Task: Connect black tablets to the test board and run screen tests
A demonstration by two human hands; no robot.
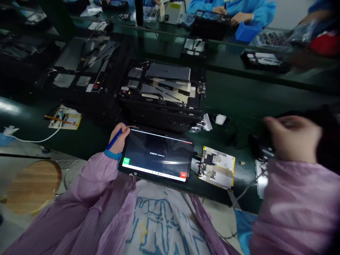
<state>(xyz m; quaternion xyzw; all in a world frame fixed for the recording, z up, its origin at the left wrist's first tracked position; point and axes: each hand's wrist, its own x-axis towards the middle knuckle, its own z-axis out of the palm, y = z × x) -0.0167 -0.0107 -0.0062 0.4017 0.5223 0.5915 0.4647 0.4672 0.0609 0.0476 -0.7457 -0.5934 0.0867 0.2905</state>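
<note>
My left hand (119, 137) grips the upper left corner of a black tablet (158, 156) at the near edge of the bench, and a blue pen (114, 140) is pinched in the same hand. The tablet's screen is lit, with a green button at lower left and a red one at lower right. My right hand (292, 138) hovers to the right, fingers curled and blurred, over a dark object (261, 148) I cannot make out. Both arms wear pink sleeves.
A stack of opened tablets (164, 90) sits behind the held one. A yellow-edged board (217, 166) lies to its right, another small board (65, 118) and a white cable (39, 138) at left. A wooden stool (33, 186) stands lower left. People in blue work across the bench (239, 14).
</note>
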